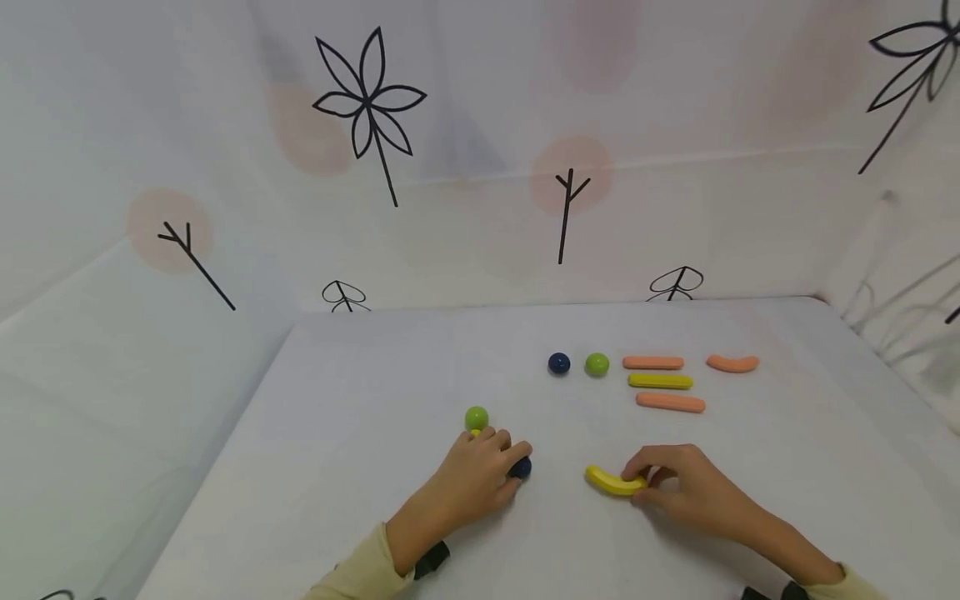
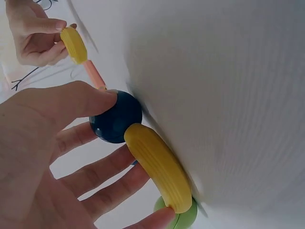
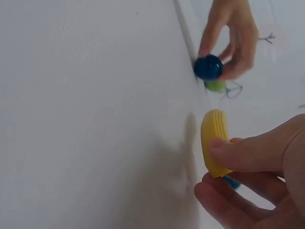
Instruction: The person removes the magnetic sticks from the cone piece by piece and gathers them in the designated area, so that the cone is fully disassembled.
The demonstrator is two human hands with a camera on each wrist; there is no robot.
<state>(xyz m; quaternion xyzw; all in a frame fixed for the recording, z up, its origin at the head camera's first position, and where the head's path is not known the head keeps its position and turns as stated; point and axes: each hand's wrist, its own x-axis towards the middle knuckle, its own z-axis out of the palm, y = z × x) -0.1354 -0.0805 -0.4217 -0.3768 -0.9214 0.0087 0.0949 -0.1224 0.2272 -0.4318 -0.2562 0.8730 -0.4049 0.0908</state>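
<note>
My left hand (image 1: 472, 479) pinches a dark blue ball (image 2: 119, 119) between thumb and fingers, close over the white table. A curved yellow piece (image 2: 159, 167), like a small banana, runs from the blue ball to a light green ball (image 1: 477, 417) under that hand's outer fingers. In the head view the hand covers most of this yellow piece. To the right, my right hand (image 1: 693, 487) pinches one end of a second curved yellow piece (image 3: 213, 131) between thumb and fingers; its other end points left, toward the blue ball.
Farther back on the table (image 1: 360, 383) lie another blue ball (image 1: 558, 363) and green ball (image 1: 597, 364). Right of them are two straight orange sticks (image 1: 671, 402), a straight yellow stick (image 1: 660, 381) and a curved orange piece (image 1: 732, 363). A patterned white cloth (image 1: 480, 225) hangs behind.
</note>
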